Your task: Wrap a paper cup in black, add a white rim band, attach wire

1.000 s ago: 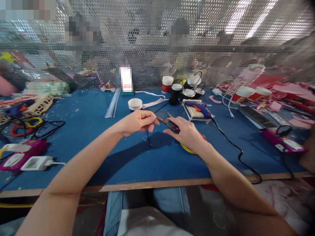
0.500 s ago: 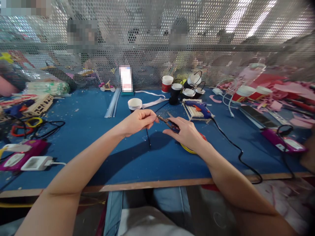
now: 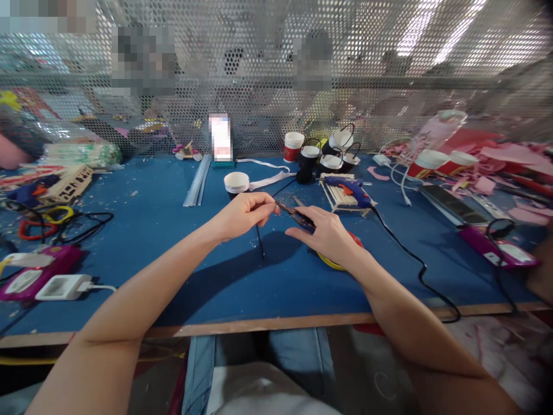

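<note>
My left hand is closed in a pinch on a thin black cord, whose end hangs below the fingers over the table. My right hand grips dark-handled pliers, and the tips of their jaws are at my left fingertips. Whether the jaws touch the cord I cannot tell. Under my right hand lie scissors with yellow and red handles, partly hidden. Just behind my left hand stands a white-rimmed cup, its lower part covered by the hand.
A blue glue gun rests on a wooden stick frame, its black cable running right. Behind are cups with black loop handles, a red cup and a phone. Power strips and pink scraps lie right. Perforated metal closes the back.
The pliers' jaws have shifted very slightly at my left fingertips. Both hands stay in nearly the same place.
</note>
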`<state>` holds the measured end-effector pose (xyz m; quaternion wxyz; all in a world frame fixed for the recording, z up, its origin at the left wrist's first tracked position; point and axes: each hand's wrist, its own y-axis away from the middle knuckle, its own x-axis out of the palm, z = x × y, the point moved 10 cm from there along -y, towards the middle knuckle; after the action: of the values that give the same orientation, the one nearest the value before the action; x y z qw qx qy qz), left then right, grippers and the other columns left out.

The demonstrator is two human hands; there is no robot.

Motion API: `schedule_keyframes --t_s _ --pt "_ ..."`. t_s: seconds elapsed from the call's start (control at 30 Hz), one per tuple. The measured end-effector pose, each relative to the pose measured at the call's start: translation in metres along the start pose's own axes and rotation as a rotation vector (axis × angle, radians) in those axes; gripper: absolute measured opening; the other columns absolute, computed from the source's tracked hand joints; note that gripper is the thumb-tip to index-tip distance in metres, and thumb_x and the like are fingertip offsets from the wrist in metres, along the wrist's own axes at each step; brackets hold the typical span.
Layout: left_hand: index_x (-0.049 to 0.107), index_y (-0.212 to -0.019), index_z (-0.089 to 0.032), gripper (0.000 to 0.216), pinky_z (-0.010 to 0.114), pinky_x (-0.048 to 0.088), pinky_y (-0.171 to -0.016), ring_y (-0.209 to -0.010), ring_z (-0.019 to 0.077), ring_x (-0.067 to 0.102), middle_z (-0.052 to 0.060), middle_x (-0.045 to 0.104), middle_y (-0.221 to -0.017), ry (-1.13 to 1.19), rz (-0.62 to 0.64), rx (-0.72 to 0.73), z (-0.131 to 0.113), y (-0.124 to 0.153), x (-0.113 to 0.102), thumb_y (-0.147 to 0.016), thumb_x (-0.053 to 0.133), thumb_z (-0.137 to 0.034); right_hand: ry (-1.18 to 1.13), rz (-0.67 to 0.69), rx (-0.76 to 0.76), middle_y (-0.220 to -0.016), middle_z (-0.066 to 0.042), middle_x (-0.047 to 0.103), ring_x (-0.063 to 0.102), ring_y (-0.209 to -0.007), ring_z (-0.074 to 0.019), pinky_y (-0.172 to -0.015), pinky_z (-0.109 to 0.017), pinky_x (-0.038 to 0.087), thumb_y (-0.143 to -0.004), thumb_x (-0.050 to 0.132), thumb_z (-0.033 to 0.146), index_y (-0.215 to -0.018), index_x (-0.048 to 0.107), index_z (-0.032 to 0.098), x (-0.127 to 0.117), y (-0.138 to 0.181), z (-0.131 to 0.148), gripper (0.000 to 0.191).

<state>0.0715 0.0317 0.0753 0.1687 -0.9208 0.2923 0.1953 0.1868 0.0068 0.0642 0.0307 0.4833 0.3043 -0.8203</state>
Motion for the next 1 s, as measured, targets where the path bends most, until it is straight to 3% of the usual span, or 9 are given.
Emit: schedule_keyframes --t_s 0.13,0.33,0.4,0.57,0.67,0.77,0.87,1.0 --pt "0.058 -0.084 -0.013 0.02 0.016 0.032 -0.048 -0.051 0.0049 0.042 -0.003 0.049 -0.056 0.039 0.024 -0.027 0.001 0.0 0.001 -0.086 0.045 -0.029 0.008 -0.004 -0.001 -0.087 -0.009 0.064 0.06 -0.075 -0.021 -0.067 -0.033 0.046 -0.079 0.052 0.053 -0.104 0.059 0.016 0.0 0.001 0.0 0.046" --pt "0.059 -0.087 -0.013 0.026 0.016 0.03 -0.042 -0.042 0.0023 0.038 0.0 0.059 -0.065 0.097 0.217 -0.131 0.009 0.004 0.015 -0.087 0.044 -0.034 0.057 -0.049 -0.057 -0.084 -0.009 0.062 0.059 -0.071 -0.0194 -0.065 -0.031 0.046 -0.079 0.054 0.05 -0.106 0.058 0.012 -0.004 0.003 0.005 0.047" --pt "0.06 -0.085 -0.013 0.025 0.016 0.034 -0.046 -0.047 0.0038 0.044 0.001 0.061 -0.065 0.02 0.152 -0.067 0.002 0.002 0.01 -0.087 0.044 -0.032 0.059 -0.053 -0.059 -0.085 -0.009 0.062 0.059 -0.072 -0.0197 -0.066 -0.031 0.046 -0.079 0.054 0.05 -0.106 0.058 0.013 -0.004 0.003 0.005 0.046" --pt "0.063 -0.083 -0.014 0.022 0.021 0.041 -0.063 -0.064 0.0098 0.057 0.002 0.065 -0.068 -0.442 -0.183 0.163 -0.02 0.005 -0.006 -0.087 0.044 -0.024 -0.003 -0.012 0.037 -0.084 -0.008 0.064 0.06 -0.076 -0.0206 -0.068 -0.031 0.046 -0.079 0.056 0.048 -0.1 0.06 0.016 0.0 0.001 0.0 0.038" --pt "0.063 -0.083 -0.013 0.024 0.024 0.039 -0.06 -0.064 0.0134 0.058 0.006 0.067 -0.073 -0.751 -0.284 0.195 -0.019 0.007 0.0 -0.088 0.041 -0.022 -0.062 0.051 0.119 -0.074 -0.004 0.064 0.059 -0.068 -0.0183 -0.061 -0.029 0.044 -0.081 0.054 0.046 -0.087 0.062 0.017 0.008 0.0 -0.001 0.03" --pt "0.063 -0.086 -0.013 0.024 0.025 0.038 -0.057 -0.067 0.0159 0.059 0.009 0.068 -0.076 -0.881 -0.33 0.161 -0.014 0.007 0.002 -0.087 0.04 -0.021 -0.078 0.067 0.164 -0.07 -0.003 0.064 0.057 -0.061 -0.0167 -0.058 -0.028 0.043 -0.081 0.053 0.044 -0.082 0.061 0.017 0.011 0.0 -0.003 0.029" --pt "0.061 -0.083 -0.013 0.024 0.023 0.039 -0.056 -0.062 0.0132 0.058 0.007 0.067 -0.073 -0.68 -0.263 0.077 -0.01 0.005 -0.004 -0.088 0.04 -0.023 -0.042 0.042 0.132 -0.079 -0.006 0.066 0.06 -0.07 -0.0193 -0.064 -0.03 0.045 -0.08 0.055 0.042 -0.089 0.062 0.017 0.007 0.0 -0.004 0.028" --pt "0.058 -0.087 -0.014 0.027 0.018 0.034 -0.041 -0.04 0.0049 0.046 0.002 0.062 -0.065 -0.025 0.147 -0.14 0.004 0.005 0.01 -0.09 0.038 -0.032 0.022 -0.009 -0.022 -0.089 -0.01 0.065 0.061 -0.078 -0.0209 -0.07 -0.033 0.047 -0.081 0.055 0.044 -0.101 0.06 0.016 0.0 0.001 0.004 0.035"
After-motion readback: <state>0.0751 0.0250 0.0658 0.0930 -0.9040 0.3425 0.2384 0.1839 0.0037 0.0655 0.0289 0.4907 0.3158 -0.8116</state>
